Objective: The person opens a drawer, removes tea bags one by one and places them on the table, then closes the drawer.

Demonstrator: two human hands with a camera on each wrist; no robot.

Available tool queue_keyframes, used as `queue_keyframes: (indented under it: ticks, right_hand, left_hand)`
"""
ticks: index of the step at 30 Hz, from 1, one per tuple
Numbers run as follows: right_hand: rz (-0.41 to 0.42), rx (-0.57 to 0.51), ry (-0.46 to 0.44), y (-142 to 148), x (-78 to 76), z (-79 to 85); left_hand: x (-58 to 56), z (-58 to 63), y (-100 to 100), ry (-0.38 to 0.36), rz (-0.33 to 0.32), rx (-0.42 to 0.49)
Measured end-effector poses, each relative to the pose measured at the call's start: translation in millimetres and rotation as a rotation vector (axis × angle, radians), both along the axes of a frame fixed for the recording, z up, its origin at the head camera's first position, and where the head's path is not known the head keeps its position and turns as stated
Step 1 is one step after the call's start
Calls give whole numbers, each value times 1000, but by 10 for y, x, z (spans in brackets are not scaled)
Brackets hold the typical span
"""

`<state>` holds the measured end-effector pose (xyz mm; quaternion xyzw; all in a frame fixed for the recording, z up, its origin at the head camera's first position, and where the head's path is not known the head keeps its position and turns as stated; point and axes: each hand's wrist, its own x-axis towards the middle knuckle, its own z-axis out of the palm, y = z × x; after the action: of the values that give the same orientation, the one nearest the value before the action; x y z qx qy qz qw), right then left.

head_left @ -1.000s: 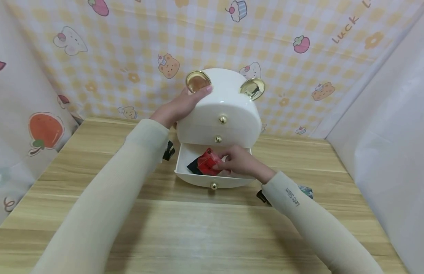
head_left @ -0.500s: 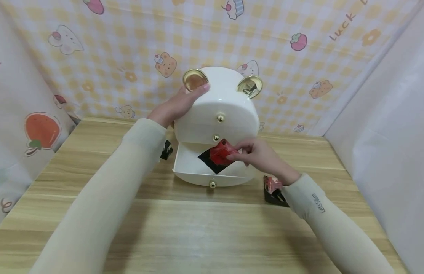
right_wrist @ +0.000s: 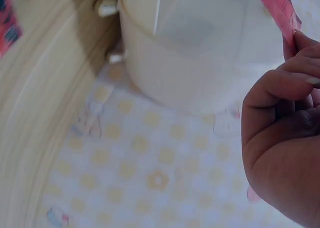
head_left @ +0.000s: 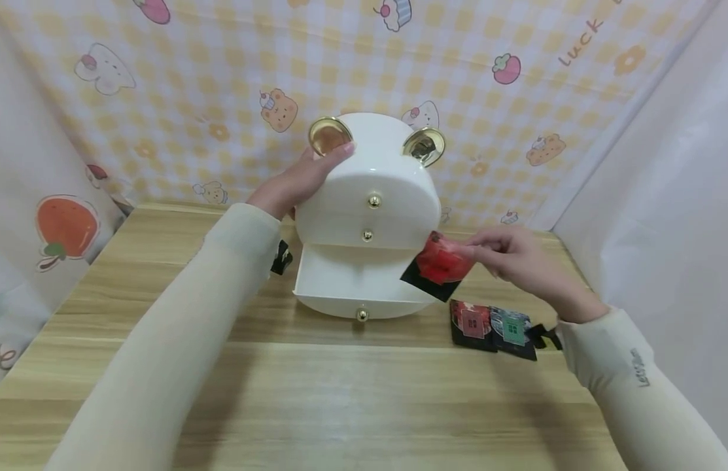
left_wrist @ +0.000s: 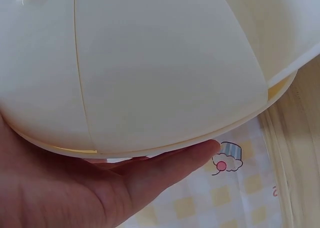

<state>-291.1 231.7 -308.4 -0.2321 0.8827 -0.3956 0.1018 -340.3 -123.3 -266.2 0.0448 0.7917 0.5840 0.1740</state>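
At its upper right corner my right hand [head_left: 513, 261] pinches a red-and-black sachet [head_left: 440, 265], held beside the right end of the pulled-out bottom drawer [head_left: 334, 304]. In the right wrist view only a strip of the red sachet [right_wrist: 277, 8] shows past the curled fingers. The drawer belongs to a white cabinet [head_left: 369, 176] with gold ears and round gold knobs. My left hand [head_left: 301, 180] rests on the cabinet's left side, thumb on top beside the gold ear [head_left: 329, 136]. Straight fingers [left_wrist: 170, 170] lie along the cabinet's side in the left wrist view.
Right of the drawer, a red sachet [head_left: 472, 325] and a green sachet [head_left: 512, 330] lie side by side on the wooden table [head_left: 340, 405]. A small black object [head_left: 543, 337] is near my right wrist, another black object [head_left: 281, 257] left of the drawer. A checked cloth [head_left: 222, 78] hangs behind.
My right hand has lifted the red-and-black sachet out of the drawer and moved it right. The two sachets on the table have come into full view. My left hand keeps its place on the cabinet.
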Motion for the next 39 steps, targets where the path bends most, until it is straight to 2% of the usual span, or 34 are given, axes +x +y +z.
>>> queue_keyframes:
  ticks: [5, 10, 14, 17, 21, 27, 34, 39]
  right_hand:
    - [-76, 64, 10, 307, 73, 99]
    - [-75, 175, 2, 596, 84, 139]
    - [-48, 250, -31, 853, 74, 101]
    - [-39, 270, -92, 1051, 61, 32]
    - [-33, 278, -172, 1306, 52, -73]
    - [14, 289, -232, 1639, 5, -224]
    - [120, 257, -377, 1995, -57, -425]
    - [151, 224, -471, 2194, -63, -633]
  left_hand:
    - [-139, -112, -7, 4, 12, 33]
    - [-292, -227, -40, 28, -10, 43]
    - [-238, -185, -48, 36, -24, 37]
    - [-83, -66, -26, 33, -31, 20]
    - [21, 25, -8, 18, -37, -2]
    - [4, 9, -12, 28, -36, 13]
    - [-80, -58, -28, 23, -16, 48]
    - [-37, -27, -16, 12, -20, 47]
